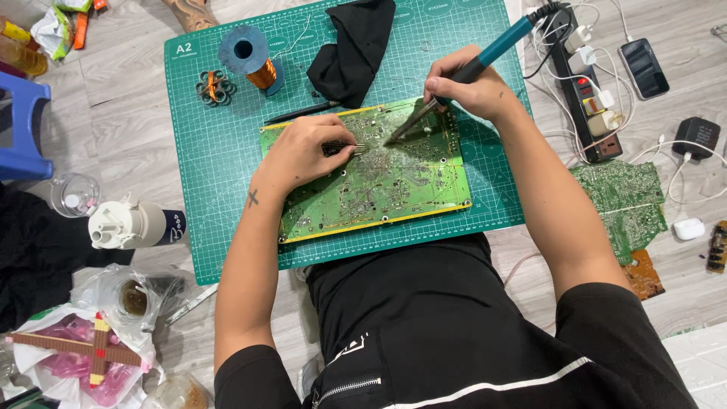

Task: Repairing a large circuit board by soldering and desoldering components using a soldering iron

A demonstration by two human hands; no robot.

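Item: green circuit board (394,189), centre frame on cutting mat (219,151). Right hand (473,91) fingers closed round soldering iron (485,53); left hand (299,151) pinched tweezers (344,148). Risk judged: hot tip slipping could bridge neighbouring joints or scorch fingers.

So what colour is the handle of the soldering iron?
Teal blue, seen in the head view: the soldering iron held in the right hand.
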